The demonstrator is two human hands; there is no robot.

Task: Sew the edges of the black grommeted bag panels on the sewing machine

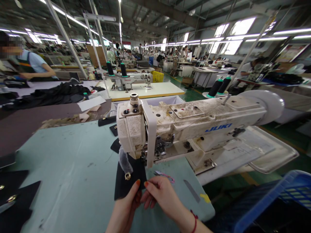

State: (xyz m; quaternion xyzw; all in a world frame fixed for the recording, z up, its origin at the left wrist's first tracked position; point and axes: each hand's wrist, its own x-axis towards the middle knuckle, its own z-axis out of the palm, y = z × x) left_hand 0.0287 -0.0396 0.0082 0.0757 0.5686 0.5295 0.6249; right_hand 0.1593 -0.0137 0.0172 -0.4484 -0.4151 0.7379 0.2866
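A flat black panel (120, 185), leather-like, lies on the pale green table under the sewing machine's head. It carries a gold metal clasp (127, 176) partly wrapped in clear plastic (124, 161). My left hand (128, 205) grips the panel's near right edge, thumb on top and fingers underneath. Close beside it, my right hand (161, 193) is closed, thumb and fingertips pinched at the panel's right edge. The white JUKI sewing machine (189, 119) stands just beyond both hands; its needle area is mostly hidden. Small pink-handled snips (167, 176) lie beyond my right hand.
More black panels with gold fittings (19, 194) lie at the left. A grey strip (191, 191) and yellow scrap (205, 197) are near the table's right edge. At lower right stands a blue basket (267, 197). A person (36, 61) works at far left.
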